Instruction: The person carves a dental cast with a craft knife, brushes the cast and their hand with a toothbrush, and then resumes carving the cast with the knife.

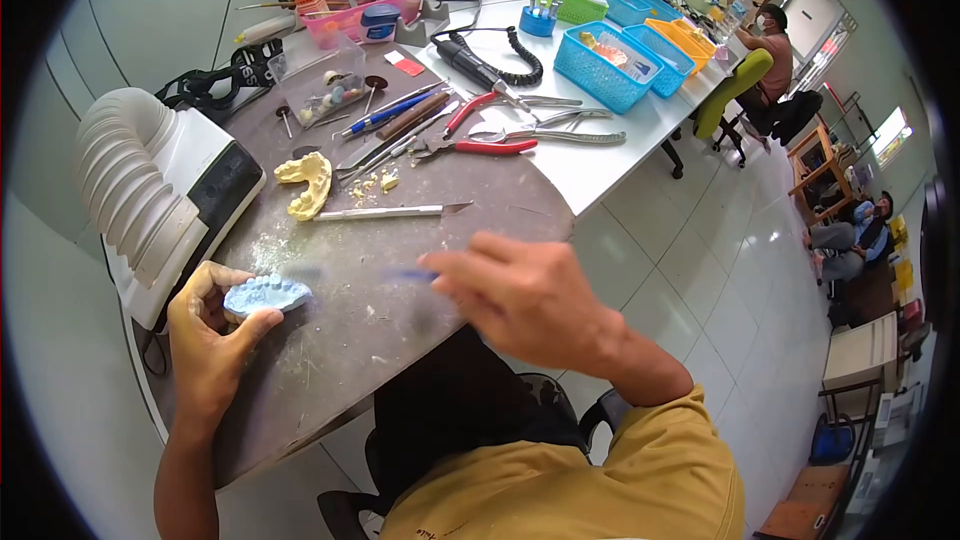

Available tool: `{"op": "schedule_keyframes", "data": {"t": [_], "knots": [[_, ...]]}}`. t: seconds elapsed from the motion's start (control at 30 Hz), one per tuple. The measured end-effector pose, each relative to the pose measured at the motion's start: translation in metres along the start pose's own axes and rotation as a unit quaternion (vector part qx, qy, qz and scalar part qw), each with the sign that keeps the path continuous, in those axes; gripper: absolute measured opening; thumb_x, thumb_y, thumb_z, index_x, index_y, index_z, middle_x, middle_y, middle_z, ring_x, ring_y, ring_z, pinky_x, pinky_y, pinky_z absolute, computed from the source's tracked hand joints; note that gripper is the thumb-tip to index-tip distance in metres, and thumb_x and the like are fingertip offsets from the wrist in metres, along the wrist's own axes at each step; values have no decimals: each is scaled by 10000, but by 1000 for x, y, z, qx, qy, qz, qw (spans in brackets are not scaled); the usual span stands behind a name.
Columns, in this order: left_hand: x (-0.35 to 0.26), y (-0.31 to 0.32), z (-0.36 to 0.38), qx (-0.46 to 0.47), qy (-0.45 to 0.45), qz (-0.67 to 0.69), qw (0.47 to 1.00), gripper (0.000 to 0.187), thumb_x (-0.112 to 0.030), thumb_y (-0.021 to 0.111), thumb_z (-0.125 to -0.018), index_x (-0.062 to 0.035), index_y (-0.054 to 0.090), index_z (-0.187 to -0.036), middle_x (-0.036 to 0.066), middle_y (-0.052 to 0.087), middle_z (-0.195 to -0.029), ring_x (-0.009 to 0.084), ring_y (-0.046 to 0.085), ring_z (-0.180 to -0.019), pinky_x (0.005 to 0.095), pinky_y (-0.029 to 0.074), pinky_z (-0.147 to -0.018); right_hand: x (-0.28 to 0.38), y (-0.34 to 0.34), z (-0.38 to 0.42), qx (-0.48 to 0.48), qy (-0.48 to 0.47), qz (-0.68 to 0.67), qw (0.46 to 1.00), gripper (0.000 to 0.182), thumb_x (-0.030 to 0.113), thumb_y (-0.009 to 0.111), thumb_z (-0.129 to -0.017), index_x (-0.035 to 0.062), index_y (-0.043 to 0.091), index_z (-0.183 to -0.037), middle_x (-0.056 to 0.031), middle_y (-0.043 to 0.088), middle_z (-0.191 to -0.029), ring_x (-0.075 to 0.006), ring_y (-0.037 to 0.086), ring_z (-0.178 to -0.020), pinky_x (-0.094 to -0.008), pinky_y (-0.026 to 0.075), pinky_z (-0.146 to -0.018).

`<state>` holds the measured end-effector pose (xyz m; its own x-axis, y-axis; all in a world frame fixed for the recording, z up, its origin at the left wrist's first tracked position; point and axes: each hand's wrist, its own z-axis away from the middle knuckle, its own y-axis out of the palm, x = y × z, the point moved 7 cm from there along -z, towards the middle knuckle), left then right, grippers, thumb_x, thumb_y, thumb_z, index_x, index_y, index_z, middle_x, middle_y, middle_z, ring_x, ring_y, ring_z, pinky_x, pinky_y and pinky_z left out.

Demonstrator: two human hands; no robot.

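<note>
My left hand (215,325) grips a light blue dental cast (265,297) with a row of teeth along its top, over the left part of the brown work surface. To its right, my right hand (515,290) is closed on a thin blue-handled tool (410,274), whose far end is smeared by motion near the cast. Beyond the cast lies a yellow arch-shaped dental cast (308,185). A knife with a pointed blade (395,212) rests beside it, with yellow crumbs (375,183) just behind.
A white machine with a ribbed hose (150,190) stands at left. Pliers (480,147), picks and a corded handpiece (465,62) lie farther back. Blue baskets (605,68) line the white table. A seated person (770,55) is at the back right, another (862,230) farther right.
</note>
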<state>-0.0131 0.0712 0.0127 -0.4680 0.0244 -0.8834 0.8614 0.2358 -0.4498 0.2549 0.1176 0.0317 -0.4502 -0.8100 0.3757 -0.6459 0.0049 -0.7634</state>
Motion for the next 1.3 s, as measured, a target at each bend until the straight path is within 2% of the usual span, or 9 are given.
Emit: {"op": "schedule_keyframes", "data": {"t": [0.27,0.4,0.5,0.57,0.83,1.0,1.13,1.23,1.3], "knots": [[0,5,3,7,31,4,999,329,-26,814,-764,-6,585,-999,46,643,-922,98,627,-848,240,504,-761,28,45,-26,-21,-78,-39,996,142,190,620,-932,58,590,-890,-101,570,-722,-282,642,-601,-395,508,-520],[-1,1,1,15,45,-5,999,339,-52,830,-760,-5,588,-993,32,631,-889,87,618,-878,235,500,-751,14,26,-20,83,-10,12,996,158,173,653,-911,50,668,-1010,-105,574,-704,-273,618,-562,-376,485,-502],[4,0,3,24,11,-23,999,351,-71,821,-795,-35,559,-1026,12,619,-917,41,578,-824,207,469,-699,15,3,-9,82,-31,35,996,216,134,688,-886,51,701,-1085,-87,535,-658,-244,566,-519,-351,435,-473],[3,1,1,32,7,-50,998,357,-84,832,-787,-32,565,-1018,10,617,-912,36,573,-806,208,463,-677,6,-15,-7,-27,34,26,999,241,106,704,-874,66,713,-1112,-56,487,-631,-218,510,-498,-332,395,-466],[2,-1,2,22,3,-48,999,338,-139,844,-778,-19,592,-969,14,618,-881,36,557,-754,215,456,-632,28,32,-26,17,-35,25,999,218,80,702,-875,72,735,-1091,-54,468,-641,-183,460,-484,-327,378,-468],[1,-3,1,22,21,-59,998,332,-149,837,-779,-6,600,-962,1,581,-811,30,480,-674,220,416,-592,19,9,-18,-52,37,34,997,250,71,706,-867,82,733,-1115,-60,495,-651,-180,467,-481,-329,378,-468],[0,-2,2,31,25,-66,997,322,-138,826,-785,-4,597,-969,14,591,-811,44,507,-684,233,436,-604,17,25,-19,49,-10,83,995,231,51,693,-869,46,732,-1097,-59,511,-653,-146,454,-488,-315,356,-458],[0,-4,4,22,35,-54,998,320,-133,817,-792,-1,593,-978,27,594,-821,58,531,-700,241,459,-627,3,7,-21,-34,31,126,991,219,58,690,-875,37,732,-1089,-60,519,-664,-130,432,-496,-311,338,-456],[-2,-2,3,28,40,-47,998,320,-133,813,-796,0,591,-984,33,595,-828,65,542,-711,246,470,-640,6,-2,-20,-69,22,41,997,228,62,689,-877,50,735,-1100,-55,505,-656,-131,418,-498,-315,337,-458]]}}
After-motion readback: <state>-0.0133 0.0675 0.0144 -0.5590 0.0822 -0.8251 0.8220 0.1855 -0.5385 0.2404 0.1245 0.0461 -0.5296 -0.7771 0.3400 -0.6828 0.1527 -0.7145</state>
